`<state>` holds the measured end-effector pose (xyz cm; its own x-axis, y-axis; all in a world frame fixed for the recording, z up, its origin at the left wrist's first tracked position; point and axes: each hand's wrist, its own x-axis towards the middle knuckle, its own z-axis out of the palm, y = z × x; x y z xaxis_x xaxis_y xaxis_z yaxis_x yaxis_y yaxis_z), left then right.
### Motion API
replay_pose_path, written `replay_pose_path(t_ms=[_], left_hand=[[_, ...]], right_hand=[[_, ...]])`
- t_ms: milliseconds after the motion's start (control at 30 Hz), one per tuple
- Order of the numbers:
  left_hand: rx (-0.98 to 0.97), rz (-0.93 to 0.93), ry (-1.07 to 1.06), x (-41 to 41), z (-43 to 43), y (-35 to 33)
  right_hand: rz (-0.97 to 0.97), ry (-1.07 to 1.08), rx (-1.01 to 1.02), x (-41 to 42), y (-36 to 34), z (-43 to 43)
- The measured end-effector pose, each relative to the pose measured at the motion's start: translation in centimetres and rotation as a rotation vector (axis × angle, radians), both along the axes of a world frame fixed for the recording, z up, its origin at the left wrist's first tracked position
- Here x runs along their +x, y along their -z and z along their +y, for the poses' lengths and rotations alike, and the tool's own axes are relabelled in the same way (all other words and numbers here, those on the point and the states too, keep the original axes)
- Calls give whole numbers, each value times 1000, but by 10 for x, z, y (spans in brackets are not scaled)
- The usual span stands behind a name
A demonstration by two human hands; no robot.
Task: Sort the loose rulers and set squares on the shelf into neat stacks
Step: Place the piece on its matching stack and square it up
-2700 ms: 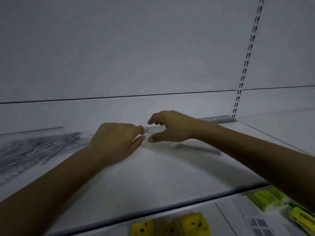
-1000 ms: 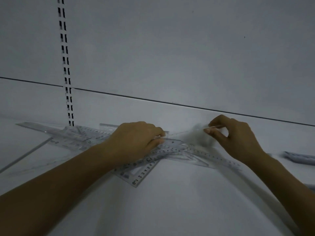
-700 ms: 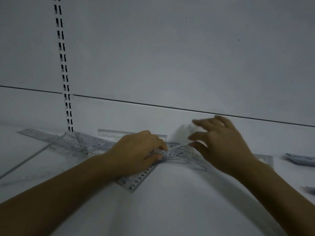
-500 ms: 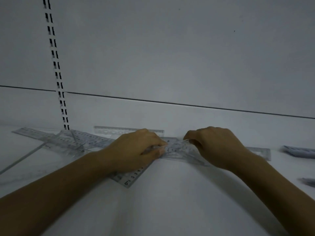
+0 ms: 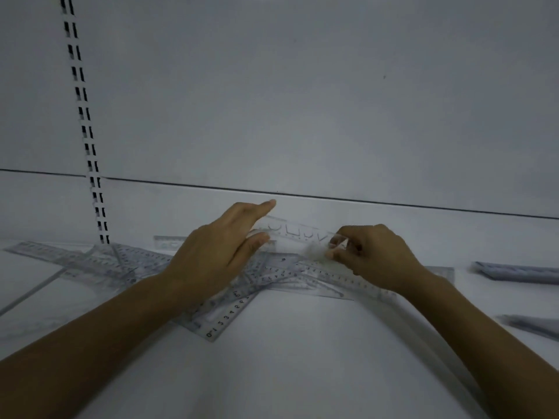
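A jumble of clear plastic rulers and set squares (image 5: 272, 276) lies crossed on the white shelf (image 5: 287, 358). One clear ruler (image 5: 296, 232) is lifted off the pile, slightly blurred. My right hand (image 5: 375, 255) pinches its right end between thumb and fingers. My left hand (image 5: 220, 255) has straight fingers reaching along the ruler's left end, above the pile; whether they touch it is unclear. Another long ruler (image 5: 60, 257) stretches to the left.
Two grey stacks lie at the right: one (image 5: 517, 272) farther back, one (image 5: 532, 326) nearer. A slotted upright (image 5: 87, 137) runs up the white back panel at left. A shelf seam (image 5: 33, 293) crosses the left side.
My right hand has lifted a clear ruler off the pile. My left hand, which rested curled on the pile, has straightened its fingers and risen toward the ruler.
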<state>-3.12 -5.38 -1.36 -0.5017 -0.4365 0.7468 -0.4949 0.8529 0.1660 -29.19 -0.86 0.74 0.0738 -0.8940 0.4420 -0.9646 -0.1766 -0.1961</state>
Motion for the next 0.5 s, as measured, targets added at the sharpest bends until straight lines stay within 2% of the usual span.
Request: replay_pose_path(t_ms=[67,233,333,433,500], left_hand=[[-21,48,-15,1,0,-3],[-116,57,-52,8,8,-10],[-116,50,-47,13,20,-9],[-206,-101,-27,2,36,-12],[-313,-236,-53,-14,47,-15]], right_hand=[[84,14,-125,6,-1,3],[223,-46,-260,22,-11,24],[480,-144,-432,23,-34,51],[716,-218,-505,11,-53,77],[782,-231,-483,-7,-62,88]])
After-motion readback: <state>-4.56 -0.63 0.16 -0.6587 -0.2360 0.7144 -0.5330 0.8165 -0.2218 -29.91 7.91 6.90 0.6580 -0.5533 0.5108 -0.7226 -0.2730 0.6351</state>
